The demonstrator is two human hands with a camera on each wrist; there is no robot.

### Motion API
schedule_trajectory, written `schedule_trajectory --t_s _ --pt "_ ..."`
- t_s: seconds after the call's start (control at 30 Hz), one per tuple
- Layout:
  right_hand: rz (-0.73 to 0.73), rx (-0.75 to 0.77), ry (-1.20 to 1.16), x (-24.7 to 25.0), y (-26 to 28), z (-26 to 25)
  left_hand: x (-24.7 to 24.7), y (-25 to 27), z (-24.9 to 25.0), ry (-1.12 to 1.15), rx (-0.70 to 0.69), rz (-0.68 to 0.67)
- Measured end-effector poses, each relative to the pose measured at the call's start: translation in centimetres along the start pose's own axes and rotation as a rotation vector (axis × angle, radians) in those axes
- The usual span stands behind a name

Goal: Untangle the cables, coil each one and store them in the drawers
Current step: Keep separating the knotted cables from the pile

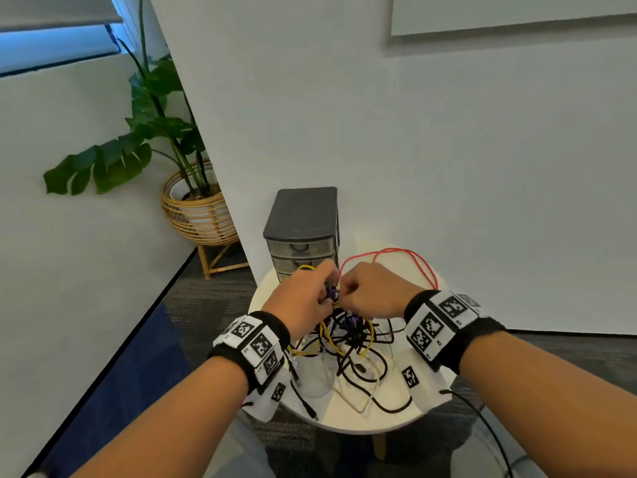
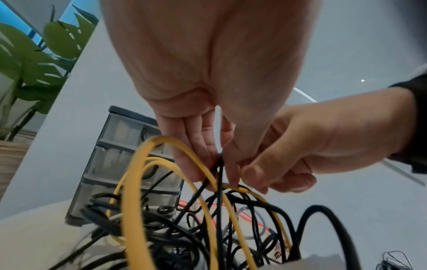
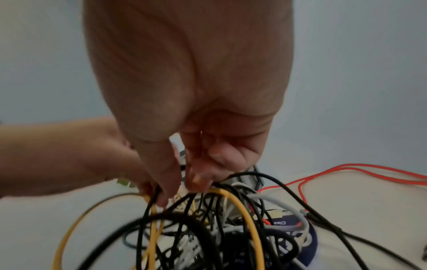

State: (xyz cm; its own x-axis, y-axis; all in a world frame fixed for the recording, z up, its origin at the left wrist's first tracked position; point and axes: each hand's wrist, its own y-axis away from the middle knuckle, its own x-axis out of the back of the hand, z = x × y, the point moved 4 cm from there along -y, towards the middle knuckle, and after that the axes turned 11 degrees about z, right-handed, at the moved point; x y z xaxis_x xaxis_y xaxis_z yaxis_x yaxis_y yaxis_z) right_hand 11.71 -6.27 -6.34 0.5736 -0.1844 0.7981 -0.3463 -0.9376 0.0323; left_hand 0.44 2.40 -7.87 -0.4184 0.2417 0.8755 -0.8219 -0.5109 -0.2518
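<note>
A tangle of cables (image 1: 348, 339) in black, yellow and white lies on a small round white table (image 1: 389, 422). My left hand (image 1: 303, 298) and right hand (image 1: 368, 291) meet above it, both with fingers curled, pinching strands at the top of the knot. In the left wrist view the left fingers (image 2: 198, 160) pinch a black cable (image 2: 220, 182) beside yellow loops (image 2: 134, 201). In the right wrist view the right fingers (image 3: 198, 175) pinch black and yellow strands (image 3: 242, 206). A red cable (image 1: 413, 260) loops off to the right. The grey drawer unit (image 1: 303, 232) stands behind, drawers closed.
A white wall runs right behind the table. A potted plant in a rattan stand (image 1: 196, 208) sits on the floor to the left. One black cable (image 1: 482, 422) hangs off the table's right edge toward the floor. Paper markers (image 1: 410, 376) lie on the tabletop.
</note>
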Motion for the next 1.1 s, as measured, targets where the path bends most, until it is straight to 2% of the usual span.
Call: schedule_trajectory --t_s 0.07,0.2,0.3,0.47,0.6,0.73,0.9,1.07,1.1 --pt "-0.014 0.028 0.102 -1.2 0.2 -0.1 0.0 0.0 0.2 0.036 0.004 -0.020" --pt "0.105 0.093 0.271 -2.8 -0.1 0.0 0.0 -0.1 0.4 0.092 0.011 -0.019" --pt "0.209 0.126 0.259 -2.8 -0.1 0.5 0.1 -0.1 0.0 0.123 0.043 -0.002" --pt "0.250 0.146 0.224 -3.0 0.0 1.0 0.1 -0.1 -0.4 0.151 0.079 0.006" --pt "0.343 0.090 0.133 -2.8 -0.1 1.6 0.1 -0.1 -0.5 0.161 0.089 0.013" --pt "0.311 0.068 0.145 -3.1 -0.3 1.9 -0.1 0.0 -0.5 0.148 0.081 0.013" --pt "0.210 0.100 -0.192 -1.3 -0.2 2.2 -0.3 -0.1 -1.1 0.045 0.028 -0.028" --pt "0.127 -0.066 -0.815 1.3 1.0 4.1 -0.6 -0.3 -2.1 -0.003 0.051 -0.014" --pt "0.112 -0.105 -0.866 1.4 1.1 4.4 -0.7 -0.3 -2.2 0.001 0.059 0.001"
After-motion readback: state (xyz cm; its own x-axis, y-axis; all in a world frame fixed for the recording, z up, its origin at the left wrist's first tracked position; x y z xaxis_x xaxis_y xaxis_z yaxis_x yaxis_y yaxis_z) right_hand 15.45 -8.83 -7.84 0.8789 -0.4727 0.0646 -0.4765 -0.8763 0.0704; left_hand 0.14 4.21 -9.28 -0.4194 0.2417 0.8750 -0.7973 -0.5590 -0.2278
